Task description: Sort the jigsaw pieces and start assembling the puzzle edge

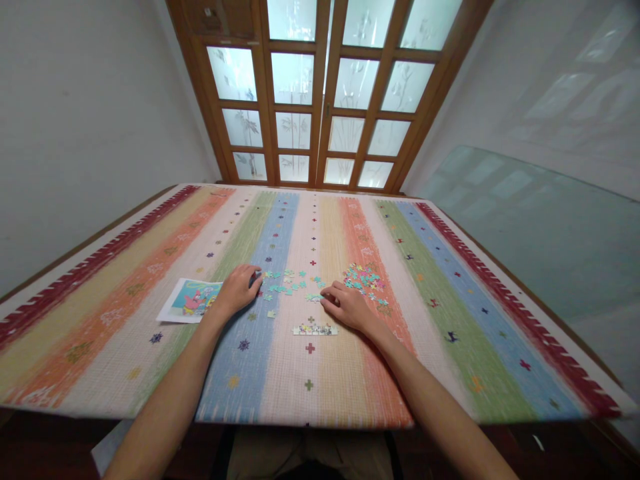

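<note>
Jigsaw pieces (289, 291) between left hand (241, 287) and right hand (346, 305); both loosely curled, grip unclear.

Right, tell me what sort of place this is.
Probably inside a home, perhaps a dining area, though the pictures can't confirm that. Pointing that way are the wood-framed glass doors, the striped tablecloth and the loose puzzle pieces spread out on it.
</note>
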A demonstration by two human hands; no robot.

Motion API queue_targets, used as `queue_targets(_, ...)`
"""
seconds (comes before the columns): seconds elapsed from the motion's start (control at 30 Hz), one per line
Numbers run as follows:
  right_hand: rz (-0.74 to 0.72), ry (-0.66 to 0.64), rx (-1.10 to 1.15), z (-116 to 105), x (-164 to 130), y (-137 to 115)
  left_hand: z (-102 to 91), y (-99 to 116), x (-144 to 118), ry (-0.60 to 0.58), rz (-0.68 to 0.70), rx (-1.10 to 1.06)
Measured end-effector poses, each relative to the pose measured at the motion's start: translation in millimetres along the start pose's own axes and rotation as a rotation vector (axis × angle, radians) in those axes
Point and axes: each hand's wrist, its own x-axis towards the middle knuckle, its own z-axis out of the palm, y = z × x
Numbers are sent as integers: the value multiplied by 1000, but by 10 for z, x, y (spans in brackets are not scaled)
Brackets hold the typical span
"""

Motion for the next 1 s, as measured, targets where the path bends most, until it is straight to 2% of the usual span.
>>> queue_targets(0.3, 10, -3, -20, -10, -7, -19, -29, 17, -3, -57, -19, -43)
queue_targets(0.5, -2, -1, -9, -2, -7, 5, -69, 40, 13, -76, -36, -164)
queue_targets(0.8, -5, -4, 7, -19, -8, -11, -111, 127, 24, -63, -143, -414)
queue_targets(0.9, -6, 2, -8, -23, -6, -22, -83, 198, 40, -48, -175, -525)
queue_targets(1.0, -12, 7, -16, -30, -5, -30, -16, 374, 49, -61, -169, -577)
